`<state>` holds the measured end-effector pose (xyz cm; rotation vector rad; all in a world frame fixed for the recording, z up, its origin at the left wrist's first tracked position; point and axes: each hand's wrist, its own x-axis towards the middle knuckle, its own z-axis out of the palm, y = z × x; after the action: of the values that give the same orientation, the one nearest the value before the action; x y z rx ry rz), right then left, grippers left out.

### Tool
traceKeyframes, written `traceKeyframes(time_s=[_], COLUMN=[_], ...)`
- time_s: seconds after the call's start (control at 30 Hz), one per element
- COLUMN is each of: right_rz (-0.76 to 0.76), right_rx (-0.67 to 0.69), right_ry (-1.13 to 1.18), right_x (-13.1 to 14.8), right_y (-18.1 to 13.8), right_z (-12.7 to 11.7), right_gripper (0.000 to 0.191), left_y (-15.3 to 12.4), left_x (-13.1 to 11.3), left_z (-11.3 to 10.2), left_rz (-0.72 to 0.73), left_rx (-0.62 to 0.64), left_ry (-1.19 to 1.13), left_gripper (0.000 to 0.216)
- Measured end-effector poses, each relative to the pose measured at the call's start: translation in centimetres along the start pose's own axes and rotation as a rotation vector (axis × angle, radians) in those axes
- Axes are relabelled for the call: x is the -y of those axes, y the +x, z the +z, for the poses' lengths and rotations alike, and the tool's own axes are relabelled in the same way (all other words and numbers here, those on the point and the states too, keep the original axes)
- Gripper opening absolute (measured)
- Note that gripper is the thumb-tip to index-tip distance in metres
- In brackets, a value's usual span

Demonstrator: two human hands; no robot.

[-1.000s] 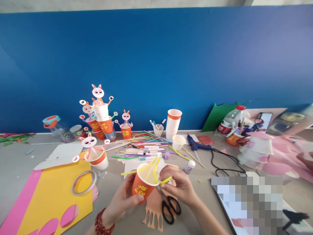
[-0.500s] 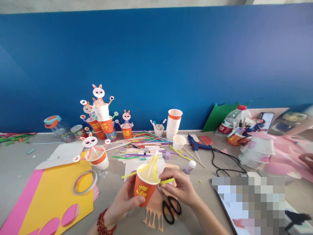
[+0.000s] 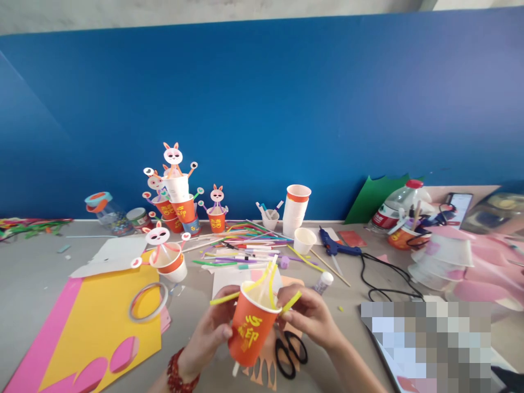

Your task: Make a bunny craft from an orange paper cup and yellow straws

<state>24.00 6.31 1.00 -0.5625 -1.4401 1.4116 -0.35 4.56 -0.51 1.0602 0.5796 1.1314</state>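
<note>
My left hand point(image 3: 210, 333) is wrapped round an orange paper cup point(image 3: 250, 326) with yellow characters printed on it, held tilted above the table. Yellow straws point(image 3: 270, 284) poke out of the cup's mouth and through both of its sides. My right hand point(image 3: 309, 316) pinches the yellow straw end point(image 3: 291, 301) that sticks out on the cup's right side. A white stick pokes out below the cup. Black scissors point(image 3: 291, 353) and a peach paper cut-out point(image 3: 262, 374) lie on the table just under my hands.
Finished bunny cups point(image 3: 176, 196) stand at the back left, one more point(image 3: 166, 259) nearer. Yellow and pink sheets point(image 3: 94, 333) with a tape ring point(image 3: 148, 302) lie left. Loose straws and pens point(image 3: 245, 245), white cup stack point(image 3: 295, 210), blue glue gun point(image 3: 333, 245) with black cord, bottle point(image 3: 399, 202) behind.
The cup has been lifted slightly and tipped so its printed side faces me more. My right hand has pulled the straw end up and to the right. The view has shifted a little.
</note>
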Motion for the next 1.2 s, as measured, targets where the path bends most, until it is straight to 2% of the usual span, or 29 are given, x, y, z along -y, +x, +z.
traceKeyframes(time_s=[0.17,0.27,0.4,0.5,0.7,1.0,1.2], right_rz=[0.025,-0.042,-0.074,-0.069,-0.073,-0.068,-0.102], right_rx=[0.039,0.099,0.166,0.193,0.198,0.19,0.185], right_ry=[0.077,0.103,0.13,0.156,0.154,0.13,0.093], right_x=[0.1,0.1,0.1,0.2,0.4,0.3,0.1], right_y=[0.0,0.1,0.1,0.0,0.2,0.1,0.1], right_z=[-0.1,0.0,-0.1,-0.1,-0.2,-0.3,-0.7], right_gripper=[0.016,0.015,0.011,0.01,0.009,0.008,0.008], left_y=[0.6,1.0,1.2,1.1,1.2,1.9,2.0], left_x=[-1.5,-2.6,-3.9,-4.8,-5.6,-5.9,-6.6], left_z=[-0.9,-1.1,-1.1,-1.1,-1.0,-0.2,0.0], left_rz=[0.218,0.311,0.324,0.358,0.347,0.277,0.305], left_rx=[-0.059,0.084,0.279,0.346,0.376,0.396,0.422], left_ry=[0.19,0.318,0.469,0.537,0.571,0.39,0.476], left_gripper=[0.033,0.037,0.042,0.042,0.038,0.029,0.028])
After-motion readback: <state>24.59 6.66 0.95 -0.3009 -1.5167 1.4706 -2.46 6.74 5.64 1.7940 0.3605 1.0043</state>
